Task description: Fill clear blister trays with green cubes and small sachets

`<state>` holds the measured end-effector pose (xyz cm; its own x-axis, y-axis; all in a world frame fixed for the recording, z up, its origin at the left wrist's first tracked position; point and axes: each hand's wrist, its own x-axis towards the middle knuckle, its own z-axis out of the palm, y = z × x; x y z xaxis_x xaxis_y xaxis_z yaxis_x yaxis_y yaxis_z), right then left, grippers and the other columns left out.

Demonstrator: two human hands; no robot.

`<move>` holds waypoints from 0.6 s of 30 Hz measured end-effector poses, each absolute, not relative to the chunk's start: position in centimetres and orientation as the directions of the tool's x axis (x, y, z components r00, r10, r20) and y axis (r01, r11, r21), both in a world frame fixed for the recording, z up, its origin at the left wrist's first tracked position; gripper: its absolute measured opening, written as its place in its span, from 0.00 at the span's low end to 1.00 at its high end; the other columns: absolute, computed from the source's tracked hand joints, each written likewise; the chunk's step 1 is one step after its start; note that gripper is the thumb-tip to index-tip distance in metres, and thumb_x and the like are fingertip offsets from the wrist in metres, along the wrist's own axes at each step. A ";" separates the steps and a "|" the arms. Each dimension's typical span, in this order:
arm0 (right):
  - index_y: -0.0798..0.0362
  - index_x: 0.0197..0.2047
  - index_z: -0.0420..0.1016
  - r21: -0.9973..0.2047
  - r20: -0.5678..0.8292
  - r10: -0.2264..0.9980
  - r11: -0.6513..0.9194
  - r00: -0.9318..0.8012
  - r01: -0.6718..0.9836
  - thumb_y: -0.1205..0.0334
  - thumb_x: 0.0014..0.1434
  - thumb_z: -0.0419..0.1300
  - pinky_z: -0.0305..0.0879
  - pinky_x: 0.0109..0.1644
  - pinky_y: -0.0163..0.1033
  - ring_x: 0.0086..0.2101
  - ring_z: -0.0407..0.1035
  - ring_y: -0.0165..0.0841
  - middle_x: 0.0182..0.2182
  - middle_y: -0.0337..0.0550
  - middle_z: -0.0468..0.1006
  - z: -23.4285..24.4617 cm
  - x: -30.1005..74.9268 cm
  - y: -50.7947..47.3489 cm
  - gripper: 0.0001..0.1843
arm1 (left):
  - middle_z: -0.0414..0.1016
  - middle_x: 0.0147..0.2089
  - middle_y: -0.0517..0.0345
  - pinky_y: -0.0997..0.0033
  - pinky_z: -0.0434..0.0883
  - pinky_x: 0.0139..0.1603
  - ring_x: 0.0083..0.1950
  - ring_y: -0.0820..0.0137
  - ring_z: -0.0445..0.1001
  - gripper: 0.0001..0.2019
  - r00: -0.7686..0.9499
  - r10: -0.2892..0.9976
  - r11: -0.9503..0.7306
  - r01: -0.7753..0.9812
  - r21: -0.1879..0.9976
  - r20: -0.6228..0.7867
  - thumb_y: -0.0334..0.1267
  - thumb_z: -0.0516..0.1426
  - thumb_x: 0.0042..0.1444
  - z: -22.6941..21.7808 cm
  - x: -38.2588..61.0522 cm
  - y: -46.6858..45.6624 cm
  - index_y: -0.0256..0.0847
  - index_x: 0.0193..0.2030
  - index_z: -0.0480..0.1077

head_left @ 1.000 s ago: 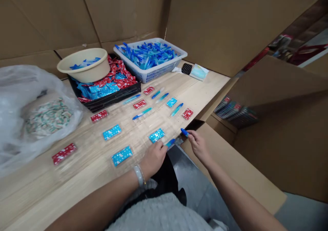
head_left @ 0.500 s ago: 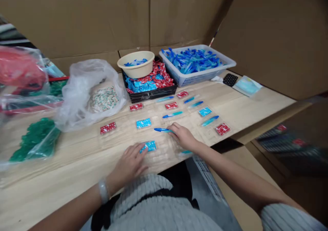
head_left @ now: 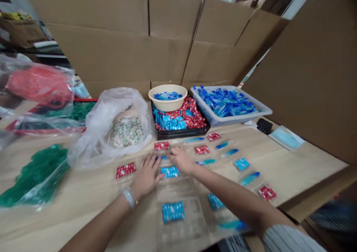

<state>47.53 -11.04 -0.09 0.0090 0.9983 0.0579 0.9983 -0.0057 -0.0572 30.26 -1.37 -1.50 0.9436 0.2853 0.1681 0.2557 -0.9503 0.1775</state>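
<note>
My right hand (head_left: 182, 161) has its fingers closed at the end of a blue pen-like plastic piece (head_left: 161, 158), low over the clear trays. Beside it my left hand (head_left: 145, 174) lies with fingers spread, fingertips close to the piece's other end. Just under both hands is a blue printed packet (head_left: 170, 172). A red packet (head_left: 126, 170) sits left of my left hand, and another red packet (head_left: 161, 146) lies beyond the fingers. Nearer me, a clear plastic tray (head_left: 195, 216) carries a blue packet (head_left: 173, 211).
A cream bowl (head_left: 168, 105) stands on a black tray (head_left: 182, 133) of packets. Right of it is a white basket (head_left: 240, 116) of blue pieces. On the left are a plastic bag (head_left: 95, 129) of small pieces and green plastic pieces (head_left: 41, 174). Cardboard walls (head_left: 119, 54) surround the table.
The view has tilted up. Both hands have moved to farther trays; the right hand brought a blue piece left, and the left hand left the near blue packet.
</note>
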 end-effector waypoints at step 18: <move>0.69 0.43 0.68 -0.341 0.151 0.182 -0.913 0.972 0.224 0.60 0.51 0.53 0.59 0.44 0.48 0.44 0.64 0.48 0.42 0.69 0.68 9.4 80.8 -15.4 0.21 | 0.68 0.46 0.49 0.63 0.63 0.51 0.48 0.65 0.65 0.15 0.906 0.001 -0.933 -0.151 0.327 0.422 0.37 0.48 0.55 10.4 56.7 -1.4 0.36 0.48 0.65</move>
